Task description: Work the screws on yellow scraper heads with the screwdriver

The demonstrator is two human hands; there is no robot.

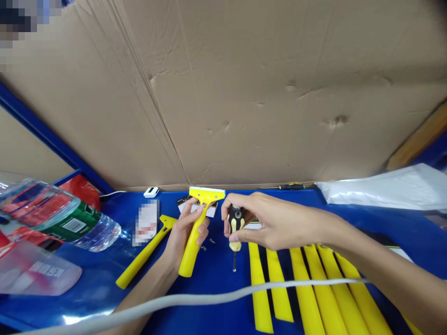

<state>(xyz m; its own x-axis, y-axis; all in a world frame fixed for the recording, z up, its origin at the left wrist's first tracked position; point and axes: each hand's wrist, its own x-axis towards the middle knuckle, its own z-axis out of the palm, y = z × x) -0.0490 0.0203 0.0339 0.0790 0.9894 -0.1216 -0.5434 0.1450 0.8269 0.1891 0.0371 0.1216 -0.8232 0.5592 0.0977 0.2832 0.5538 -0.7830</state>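
My left hand point(178, 232) is wrapped round the handle of a yellow scraper point(190, 253), whose wide head with a pale blade edge points up and away from me. My right hand point(267, 221) grips a black-and-yellow screwdriver point(235, 225) by its handle, shaft pointing down, to the right of the scraper and apart from it. Something small and shiny is at the screwdriver's tip; I cannot tell whether it is a screw. Loose screws point(204, 248) lie on the blue table between my hands. Another yellow scraper handle point(141, 256) rests left of my left forearm.
Several yellow handles point(261, 298) lie in a row under my right arm. At left are a water bottle point(75, 223) and a translucent cup point(52, 270). A second screwdriver point(291, 187) and a plastic bag point(380, 186) lie by the cardboard wall point(261, 116). A white cable point(209, 298) crosses in front.
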